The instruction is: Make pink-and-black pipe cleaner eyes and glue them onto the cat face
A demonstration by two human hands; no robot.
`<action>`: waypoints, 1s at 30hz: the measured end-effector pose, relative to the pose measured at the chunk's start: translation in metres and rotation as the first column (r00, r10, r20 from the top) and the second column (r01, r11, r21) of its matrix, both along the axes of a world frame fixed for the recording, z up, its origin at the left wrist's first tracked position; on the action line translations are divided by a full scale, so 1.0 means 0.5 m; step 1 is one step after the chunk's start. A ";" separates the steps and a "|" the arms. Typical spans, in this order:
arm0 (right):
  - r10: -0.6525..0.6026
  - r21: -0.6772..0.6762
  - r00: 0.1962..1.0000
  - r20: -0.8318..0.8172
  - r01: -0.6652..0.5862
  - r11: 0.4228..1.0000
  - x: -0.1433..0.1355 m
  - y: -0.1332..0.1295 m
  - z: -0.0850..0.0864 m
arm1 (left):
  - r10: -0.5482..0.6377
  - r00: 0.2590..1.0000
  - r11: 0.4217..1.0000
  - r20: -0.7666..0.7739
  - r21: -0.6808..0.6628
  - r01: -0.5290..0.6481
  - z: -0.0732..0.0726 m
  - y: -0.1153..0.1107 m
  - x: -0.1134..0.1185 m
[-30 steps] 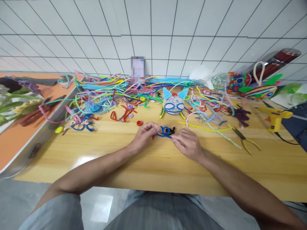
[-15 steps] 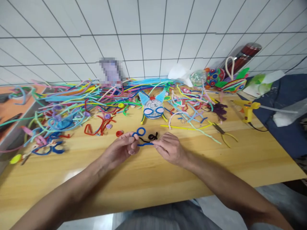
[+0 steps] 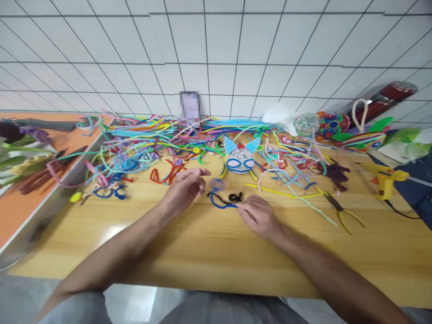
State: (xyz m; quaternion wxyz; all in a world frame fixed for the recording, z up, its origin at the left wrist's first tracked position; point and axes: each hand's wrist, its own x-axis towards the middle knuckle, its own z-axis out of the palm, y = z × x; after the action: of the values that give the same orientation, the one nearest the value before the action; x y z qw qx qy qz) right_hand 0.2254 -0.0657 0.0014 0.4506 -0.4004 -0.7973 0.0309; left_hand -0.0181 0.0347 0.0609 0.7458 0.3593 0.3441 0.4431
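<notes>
A: Start at the left. What lies there?

B: An orange surface [image 3: 20,207] butts against the wooden bench [image 3: 216,252], with dark stems and flowers on it. Next comes a big heap of pipe cleaners [image 3: 141,139] in many colours, spread along the back of the bench below the tiled wall.

A: And the left hand?

B: The left hand [image 3: 184,189] hovers above the bench in front of that heap, forearm running in from the lower left. Its fingers are loosely spread and slightly curled, gripping nothing. A red pipe-cleaner shape [image 3: 165,173] lies just behind it.

A: Where is the piece being worked?

B: The blue pipe cleaner [image 3: 219,202], with a black pipe cleaner [image 3: 232,197] twisted onto it, sits between the two hands, near the bench's middle. The right hand [image 3: 258,216] pinches its right end between thumb and fingertips; its blurred looped end rises near the left fingertips.

A: Further right?

B: A blue-eared cat face [image 3: 240,159] sits behind the hands, then more loose strands, pliers [image 3: 340,209] with yellow handles, and a yellow glue gun [image 3: 383,180] near the right edge.

A: Room to move?

B: The near strip of bench, from the hands to the front edge, is bare wood.
</notes>
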 end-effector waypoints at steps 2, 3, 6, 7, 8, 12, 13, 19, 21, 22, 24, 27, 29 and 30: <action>-0.014 0.031 1.000 0.010 0.014 0.999 -0.004 0.000 0.004 | 0.006 0.998 0.998 -0.070 0.059 -0.002 0.000 0.010 -0.008; -0.018 0.046 1.000 0.010 0.017 0.999 -0.007 0.000 0.007 | -0.003 0.994 0.996 -0.108 0.090 0.013 0.001 0.013 -0.012; -0.013 0.075 1.000 0.010 0.012 0.997 -0.011 -0.004 0.016 | -0.050 0.965 0.970 -0.259 0.219 0.109 0.011 0.007 -0.020; -0.004 0.076 1.000 0.012 0.003 0.997 -0.011 -0.005 0.019 | -0.075 0.942 0.945 -0.326 0.277 0.171 0.016 -0.001 -0.021; 0.009 0.075 1.000 0.014 -0.010 0.997 -0.010 -0.007 0.021 | -0.120 0.904 0.906 -0.411 0.327 0.269 0.021 -0.011 -0.020; 0.055 0.045 0.999 -0.003 -0.054 0.998 0.002 -0.014 0.025 | -0.242 0.684 0.602 -0.688 0.446 0.662 0.023 -0.055 -0.012; 0.062 0.034 0.998 -0.013 -0.062 0.997 0.006 -0.015 0.025 | -0.249 0.640 0.527 -0.727 0.452 0.719 0.017 -0.063 -0.010; 0.018 -0.033 1.000 -0.021 -0.019 0.999 0.017 -0.010 0.033 | 0.029 0.412 0.465 -0.911 0.377 0.801 -0.036 -0.075 0.007; -0.016 -0.044 1.000 -0.019 0.015 0.999 0.018 -0.008 0.033 | 0.148 0.203 0.513 -0.968 0.251 0.821 -0.050 -0.071 0.015; -0.021 -0.052 1.000 -0.020 0.020 0.998 0.018 -0.007 0.032 | 0.177 0.105 0.523 -0.979 0.184 0.832 -0.054 -0.068 0.020; -0.017 -0.078 1.000 -0.024 0.015 0.997 0.021 -0.008 0.029 | 0.193 0.001 0.509 -0.981 0.101 0.855 -0.056 -0.064 0.026; -0.025 -0.111 0.998 -0.054 0.019 0.994 0.026 -0.013 0.023 | 0.186 0.061 0.419 -0.981 0.136 0.898 -0.040 -0.061 0.025; -0.061 -0.106 0.996 -0.066 0.054 0.993 0.030 -0.014 0.019 | 0.181 0.097 0.372 -0.979 0.159 0.915 -0.017 -0.061 0.017; -0.082 -0.096 0.995 -0.062 0.075 0.993 0.031 -0.014 0.016 | 0.187 0.094 0.361 -0.978 0.157 0.919 -0.003 -0.061 0.011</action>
State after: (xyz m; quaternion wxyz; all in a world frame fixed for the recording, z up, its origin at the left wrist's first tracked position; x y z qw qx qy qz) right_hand 0.2409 -0.0726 0.0096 0.4583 -0.4508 -0.7633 0.0636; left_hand -0.0126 0.0044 0.0594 0.1975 0.9265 0.3181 -0.0362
